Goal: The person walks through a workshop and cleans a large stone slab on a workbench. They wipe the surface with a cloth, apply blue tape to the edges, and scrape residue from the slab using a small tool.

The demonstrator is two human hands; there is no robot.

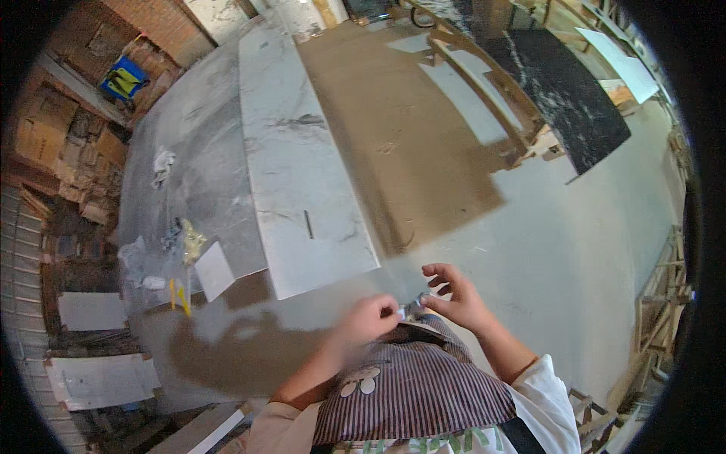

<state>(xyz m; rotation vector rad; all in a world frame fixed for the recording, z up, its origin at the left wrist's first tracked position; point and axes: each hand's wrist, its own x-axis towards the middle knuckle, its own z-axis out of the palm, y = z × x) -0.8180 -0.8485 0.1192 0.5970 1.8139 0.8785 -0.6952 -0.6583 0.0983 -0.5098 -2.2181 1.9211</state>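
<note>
In front of my waist, a small silvery object (412, 308) sits between my two hands; its kind is too small to tell. My left hand (369, 318) is closed in a pinch at its left end, slightly blurred. My right hand (456, 297) has its fingers spread and lifted, with the thumb at the object's right end. Below both hands is the striped apron (423, 378) that I wear over a white top. A long white marble-patterned slab (302, 181) with a narrow dark slot lies ahead, slightly left of the hands.
Left of the slab is a grey worktop (204, 151) with a cloth (162, 166), a yellow plastic bag (193, 240) and a white panel (215, 270). Brown sheeting (401, 144) covers floor to its right. Beyond stands a wooden rack (484, 91) beside a black veined slab (575, 98).
</note>
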